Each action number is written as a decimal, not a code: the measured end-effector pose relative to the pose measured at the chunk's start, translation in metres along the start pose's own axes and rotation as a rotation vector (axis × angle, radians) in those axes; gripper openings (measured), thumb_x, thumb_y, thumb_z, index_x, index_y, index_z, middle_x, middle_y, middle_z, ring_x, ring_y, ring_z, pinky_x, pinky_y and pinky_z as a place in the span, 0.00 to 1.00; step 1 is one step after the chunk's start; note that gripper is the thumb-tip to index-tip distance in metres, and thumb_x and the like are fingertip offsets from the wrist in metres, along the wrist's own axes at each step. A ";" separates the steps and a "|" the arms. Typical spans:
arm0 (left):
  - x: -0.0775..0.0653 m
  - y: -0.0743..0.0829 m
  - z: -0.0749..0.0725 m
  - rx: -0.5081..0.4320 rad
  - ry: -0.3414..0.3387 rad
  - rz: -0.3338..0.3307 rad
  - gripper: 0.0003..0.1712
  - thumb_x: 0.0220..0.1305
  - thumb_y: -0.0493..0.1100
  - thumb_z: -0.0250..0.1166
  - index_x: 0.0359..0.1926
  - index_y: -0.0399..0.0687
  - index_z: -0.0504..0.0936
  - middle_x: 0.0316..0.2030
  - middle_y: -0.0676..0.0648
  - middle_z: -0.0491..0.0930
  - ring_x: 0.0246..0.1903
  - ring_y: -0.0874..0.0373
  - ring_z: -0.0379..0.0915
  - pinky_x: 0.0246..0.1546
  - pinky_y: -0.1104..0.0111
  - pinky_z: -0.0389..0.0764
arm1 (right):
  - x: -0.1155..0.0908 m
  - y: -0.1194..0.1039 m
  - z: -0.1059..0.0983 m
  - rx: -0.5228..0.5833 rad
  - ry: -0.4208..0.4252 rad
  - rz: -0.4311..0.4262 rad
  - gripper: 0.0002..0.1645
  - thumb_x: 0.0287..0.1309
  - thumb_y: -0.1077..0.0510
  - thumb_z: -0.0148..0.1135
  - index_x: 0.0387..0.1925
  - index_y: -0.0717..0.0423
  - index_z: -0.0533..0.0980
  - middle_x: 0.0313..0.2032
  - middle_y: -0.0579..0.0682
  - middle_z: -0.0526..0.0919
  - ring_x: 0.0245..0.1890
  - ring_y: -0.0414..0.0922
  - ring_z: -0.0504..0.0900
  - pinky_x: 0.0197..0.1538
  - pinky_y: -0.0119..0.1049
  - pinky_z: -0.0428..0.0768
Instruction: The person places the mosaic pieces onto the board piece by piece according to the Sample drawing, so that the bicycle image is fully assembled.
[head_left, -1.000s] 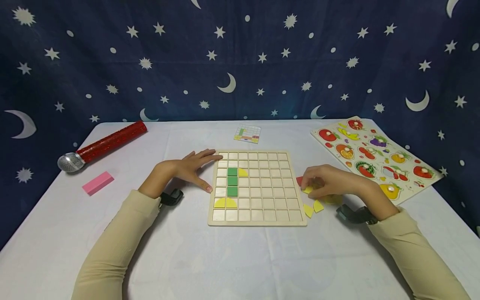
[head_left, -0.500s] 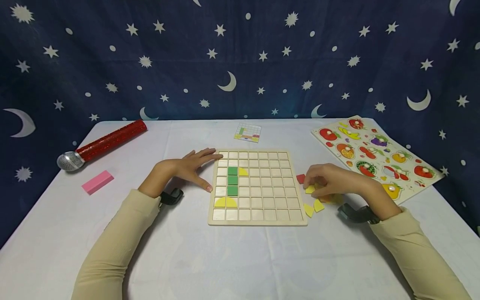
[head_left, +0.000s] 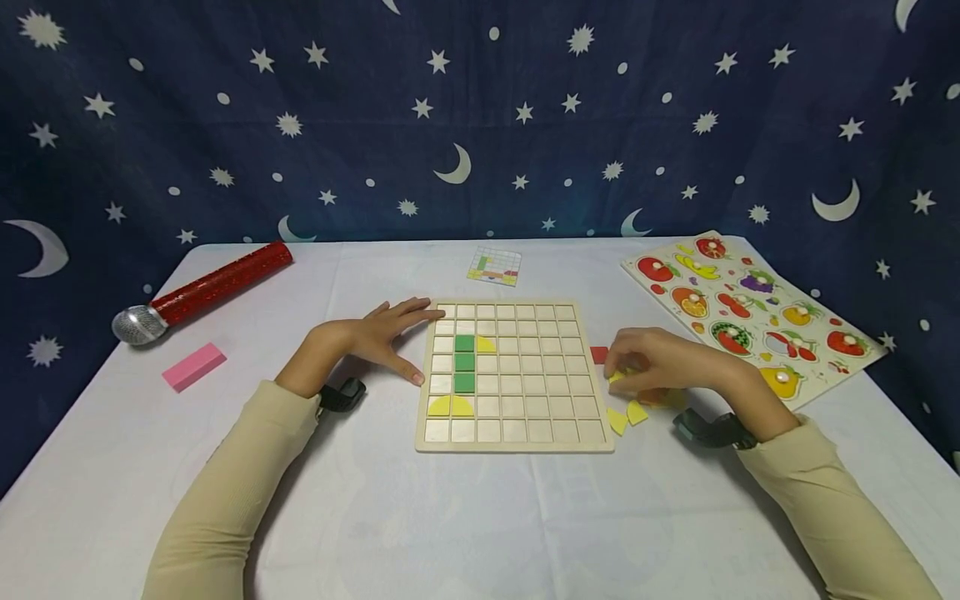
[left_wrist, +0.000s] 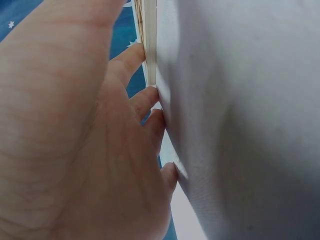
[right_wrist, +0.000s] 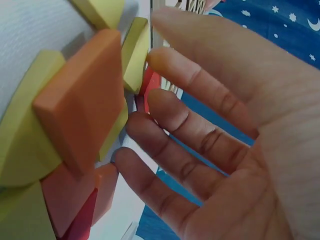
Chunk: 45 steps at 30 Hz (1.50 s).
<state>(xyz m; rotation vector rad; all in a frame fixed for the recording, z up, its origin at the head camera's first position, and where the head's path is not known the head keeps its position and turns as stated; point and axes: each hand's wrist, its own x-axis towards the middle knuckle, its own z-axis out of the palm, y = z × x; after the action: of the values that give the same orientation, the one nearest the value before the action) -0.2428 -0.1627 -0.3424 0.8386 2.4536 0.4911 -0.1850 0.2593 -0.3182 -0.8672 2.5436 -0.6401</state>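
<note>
A square wooden grid board (head_left: 514,377) lies on the table. Three green squares (head_left: 465,363) stand in a column on it. A yellow quarter-circle piece (head_left: 486,344) sits beside the top one, and two more yellow pieces (head_left: 451,406) form a half circle lower left. My left hand (head_left: 378,337) rests at the board's left edge, fingers spread, some fingertips touching it. Right of the board, my right hand (head_left: 656,362) hovers over loose pieces, fingers loosely bent. A yellow piece (right_wrist: 135,55) lies close to its index fingertip; no pinch shows. An orange piece (right_wrist: 87,95) lies below the palm.
A small pattern card (head_left: 495,267) lies behind the board. On the right is a fruit knob puzzle (head_left: 742,308). A red toy microphone (head_left: 217,287) and a pink block (head_left: 194,367) lie on the left. Two loose yellow pieces (head_left: 627,417) and a red piece (head_left: 599,355) lie near the board's right edge.
Between the frames my right hand shifts only slightly over the loose pieces. My left hand stays at the board's edge, and the pieces on the board are unchanged.
</note>
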 end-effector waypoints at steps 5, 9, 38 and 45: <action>-0.001 0.001 0.000 0.001 0.003 -0.011 0.63 0.47 0.64 0.74 0.77 0.55 0.48 0.77 0.40 0.35 0.76 0.42 0.29 0.72 0.43 0.29 | 0.001 -0.001 0.002 0.009 -0.001 0.029 0.10 0.53 0.54 0.73 0.36 0.51 0.82 0.31 0.42 0.76 0.33 0.42 0.73 0.37 0.31 0.74; -0.001 0.001 0.000 0.005 0.001 -0.011 0.63 0.48 0.64 0.74 0.77 0.55 0.48 0.77 0.41 0.35 0.76 0.43 0.28 0.72 0.43 0.29 | 0.001 -0.002 0.002 0.024 -0.023 0.017 0.09 0.54 0.56 0.72 0.37 0.51 0.82 0.33 0.43 0.77 0.34 0.42 0.73 0.36 0.31 0.74; 0.001 0.001 0.003 -0.009 -0.005 -0.007 0.63 0.47 0.63 0.74 0.77 0.55 0.48 0.77 0.41 0.35 0.75 0.41 0.28 0.72 0.43 0.29 | -0.002 0.004 0.006 0.044 -0.011 0.029 0.22 0.52 0.60 0.72 0.50 0.54 0.79 0.37 0.45 0.78 0.35 0.45 0.73 0.35 0.31 0.74; -0.002 0.002 0.001 -0.004 -0.003 -0.016 0.63 0.48 0.63 0.74 0.77 0.55 0.48 0.77 0.40 0.35 0.75 0.42 0.28 0.72 0.43 0.29 | 0.000 0.002 0.004 0.030 -0.018 -0.057 0.19 0.51 0.60 0.72 0.47 0.49 0.82 0.38 0.41 0.79 0.37 0.45 0.74 0.41 0.33 0.76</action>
<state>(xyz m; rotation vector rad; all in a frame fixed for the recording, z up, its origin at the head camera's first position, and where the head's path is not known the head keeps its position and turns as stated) -0.2404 -0.1620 -0.3413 0.8168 2.4537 0.4884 -0.1841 0.2597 -0.3224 -0.9344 2.4944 -0.6824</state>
